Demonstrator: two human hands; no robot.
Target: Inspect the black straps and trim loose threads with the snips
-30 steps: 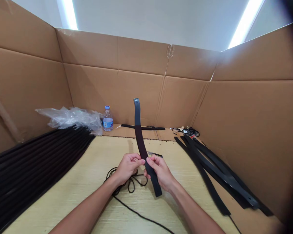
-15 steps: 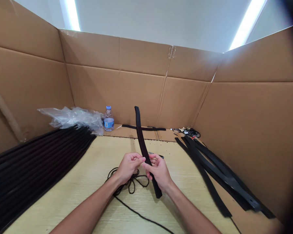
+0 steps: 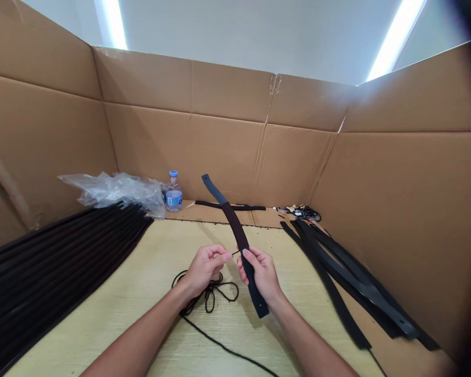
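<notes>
Fingers [image 3: 248,255] of the right hand [image 3: 262,275] are closing around a long, curved black strap [image 3: 235,228], gripping it near its lower end while the forearm is angling up from the bottom right. The strap is rising from that grip and arching up and to the left, its free tip hanging in the air above the far side of the table. Fingertips [image 3: 220,255] of the left hand [image 3: 204,269] are pinched together and pointing toward the strap, holding what looks like a thin black strand [image 3: 235,252] that is too fine to follow clearly. Below this hand, a loose black cord [image 3: 210,296] is lying looped on a pale wood-grain table [image 3: 113,319] and trailing toward the bottom edge of the view. Tall brown cardboard walls [image 3: 220,152] are enclosing the table on three sides. A long row of black straps [image 3: 63,251] is lying at the left, and several more black straps [image 3: 353,277] are crossing one another at the right. A clear plastic bottle [image 3: 174,195] with a blue cap and a crumpled clear plastic bag [image 3: 118,191] are standing and lying against the far wall.
</notes>
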